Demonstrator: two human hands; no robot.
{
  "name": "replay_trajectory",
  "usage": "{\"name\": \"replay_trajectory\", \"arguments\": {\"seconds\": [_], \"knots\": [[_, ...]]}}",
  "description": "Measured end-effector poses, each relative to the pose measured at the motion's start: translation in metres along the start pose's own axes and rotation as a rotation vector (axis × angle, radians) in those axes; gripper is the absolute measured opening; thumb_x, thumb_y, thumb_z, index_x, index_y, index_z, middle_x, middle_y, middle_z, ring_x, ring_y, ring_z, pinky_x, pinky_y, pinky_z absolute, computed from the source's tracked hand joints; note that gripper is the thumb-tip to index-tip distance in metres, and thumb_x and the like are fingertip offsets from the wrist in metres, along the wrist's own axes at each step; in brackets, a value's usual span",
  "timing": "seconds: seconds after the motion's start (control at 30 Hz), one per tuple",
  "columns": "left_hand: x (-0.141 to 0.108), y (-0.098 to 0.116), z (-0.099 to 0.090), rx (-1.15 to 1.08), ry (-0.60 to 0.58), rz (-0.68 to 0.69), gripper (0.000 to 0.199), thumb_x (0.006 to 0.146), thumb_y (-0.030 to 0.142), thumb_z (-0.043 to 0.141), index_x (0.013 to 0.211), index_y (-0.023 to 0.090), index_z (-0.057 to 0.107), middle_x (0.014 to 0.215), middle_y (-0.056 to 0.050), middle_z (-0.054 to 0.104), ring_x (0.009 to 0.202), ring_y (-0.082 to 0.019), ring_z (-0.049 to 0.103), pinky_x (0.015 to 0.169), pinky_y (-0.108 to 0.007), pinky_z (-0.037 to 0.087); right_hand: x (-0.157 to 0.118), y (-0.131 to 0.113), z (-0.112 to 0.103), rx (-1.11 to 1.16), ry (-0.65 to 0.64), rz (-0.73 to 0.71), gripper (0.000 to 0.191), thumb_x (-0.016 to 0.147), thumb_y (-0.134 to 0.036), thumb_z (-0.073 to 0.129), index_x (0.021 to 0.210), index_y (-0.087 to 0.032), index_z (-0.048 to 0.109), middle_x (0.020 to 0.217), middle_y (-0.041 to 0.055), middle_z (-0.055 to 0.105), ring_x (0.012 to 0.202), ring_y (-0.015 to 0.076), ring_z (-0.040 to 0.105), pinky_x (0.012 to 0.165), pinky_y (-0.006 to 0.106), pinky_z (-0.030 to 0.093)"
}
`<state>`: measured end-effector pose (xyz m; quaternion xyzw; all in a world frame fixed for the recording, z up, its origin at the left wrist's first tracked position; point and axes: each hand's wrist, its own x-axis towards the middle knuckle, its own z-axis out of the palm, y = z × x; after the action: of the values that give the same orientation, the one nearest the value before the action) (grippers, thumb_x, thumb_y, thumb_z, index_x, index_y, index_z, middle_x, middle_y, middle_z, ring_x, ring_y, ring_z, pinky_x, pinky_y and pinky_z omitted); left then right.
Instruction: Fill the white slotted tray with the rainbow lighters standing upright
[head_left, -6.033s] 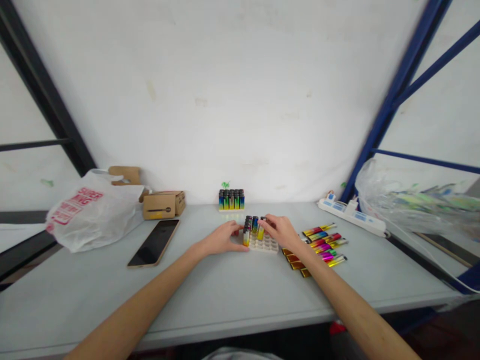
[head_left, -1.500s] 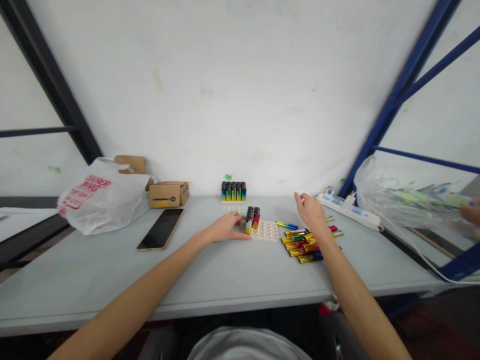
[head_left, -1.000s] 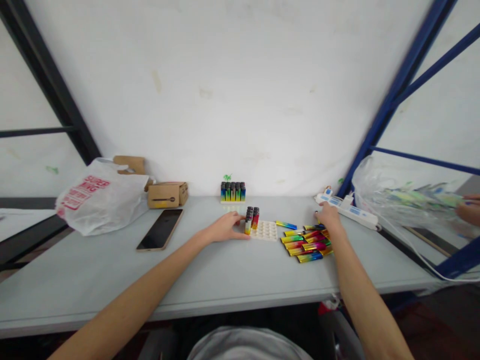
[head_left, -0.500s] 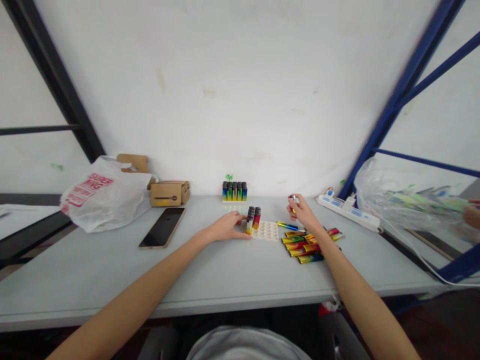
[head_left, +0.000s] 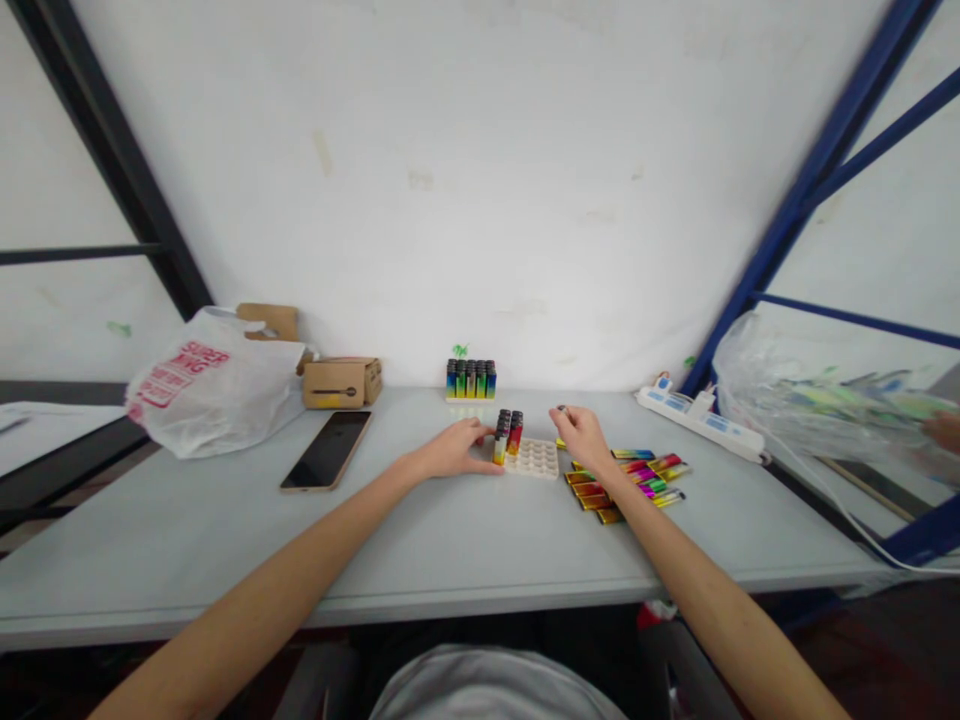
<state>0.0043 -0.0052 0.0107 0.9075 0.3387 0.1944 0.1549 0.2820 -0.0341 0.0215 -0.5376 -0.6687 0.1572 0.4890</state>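
Note:
A white tray with round holes (head_left: 541,458) lies on the table. Several lighters (head_left: 514,432) with dark tops stand upright in its left part. My left hand (head_left: 455,449) braces the tray's left end, thumb at the near corner and fingers bent behind by the lighters. Just right of the tray, my right hand (head_left: 583,436) is raised and closed around a lighter (head_left: 562,408); only its top end shows. Under and beside my right forearm lies a loose pile of shiny coloured lighters (head_left: 592,490), partly hidden by the arm.
A filled rack of lighters (head_left: 471,380) stands by the wall. On the left are a phone (head_left: 327,452), a cardboard box (head_left: 342,383) and a white plastic bag (head_left: 214,385). A power strip (head_left: 701,424) lies at right; beyond it, another person's hand (head_left: 943,430) shows near clear plastic.
My right hand has moved left and slightly down toward the tray, carrying the lighter. More of the pile now shows beside the forearm. My left hand stays at the tray.

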Motion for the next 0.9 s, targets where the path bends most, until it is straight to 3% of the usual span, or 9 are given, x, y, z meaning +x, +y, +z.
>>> {"name": "replay_trajectory", "arguments": {"seconds": [0.27,0.4,0.53,0.6,0.7,0.9], "knots": [[0.000,-0.003,0.001,-0.021,0.012,-0.007,0.071,0.077,0.077,0.080,0.113,0.016,0.075,0.099,-0.008,0.068,0.090,-0.027,0.064,0.083,-0.034,0.051,-0.003,-0.009,-0.003,-0.052,-0.005,-0.094,0.052,0.094,-0.064,0.046,0.062,-0.026,0.031,0.056,-0.0049,0.033,0.056,0.0128,0.033,0.057,0.029,0.026],[0.000,-0.003,0.001,-0.021,0.016,-0.003,0.070,0.077,0.077,0.080,0.112,0.016,0.075,0.099,-0.008,0.068,0.090,-0.027,0.064,0.084,-0.034,0.051,-0.005,-0.014,-0.006,-0.091,-0.091,-0.122,0.044,0.102,-0.061,0.043,0.078,-0.025,0.046,0.064,-0.0039,0.050,0.061,0.0148,0.046,0.061,0.028,0.035],[0.000,-0.003,0.002,-0.009,0.011,0.005,0.071,0.078,0.076,0.080,0.113,0.015,0.075,0.099,-0.009,0.068,0.091,-0.028,0.064,0.084,-0.035,0.051,-0.006,-0.020,-0.008,-0.105,-0.181,-0.227,0.046,0.108,-0.059,0.034,0.086,-0.023,0.054,0.085,0.0044,0.063,0.077,0.0186,0.059,0.072,0.030,0.046],[0.000,-0.003,0.002,-0.010,0.012,0.006,0.072,0.078,0.077,0.080,0.114,0.015,0.075,0.099,-0.009,0.068,0.090,-0.028,0.064,0.084,-0.035,0.051,-0.006,-0.022,-0.009,-0.165,-0.198,-0.268,0.050,0.107,-0.061,0.036,0.078,-0.023,0.052,0.080,0.0042,0.061,0.076,0.0192,0.057,0.074,0.031,0.046],[0.000,-0.003,0.002,-0.008,0.013,0.005,0.073,0.078,0.077,0.079,0.115,0.015,0.075,0.098,-0.009,0.068,0.089,-0.027,0.065,0.084,-0.035,0.052,-0.008,-0.025,-0.009,-0.187,-0.264,-0.215,0.056,0.107,-0.064,0.037,0.070,-0.024,0.048,0.063,-0.0003,0.055,0.062,0.0172,0.052,0.066,0.030,0.044],[0.000,-0.001,0.000,-0.001,0.002,0.008,0.071,0.079,0.075,0.080,0.120,0.016,0.075,0.099,-0.009,0.069,0.091,-0.028,0.065,0.085,-0.035,0.051,-0.014,-0.028,-0.006,-0.035,-0.473,-0.110,0.055,0.104,-0.067,0.046,0.074,-0.022,0.060,0.060,0.0011,0.068,0.052,0.0175,0.061,0.057,0.028,0.045]]}}
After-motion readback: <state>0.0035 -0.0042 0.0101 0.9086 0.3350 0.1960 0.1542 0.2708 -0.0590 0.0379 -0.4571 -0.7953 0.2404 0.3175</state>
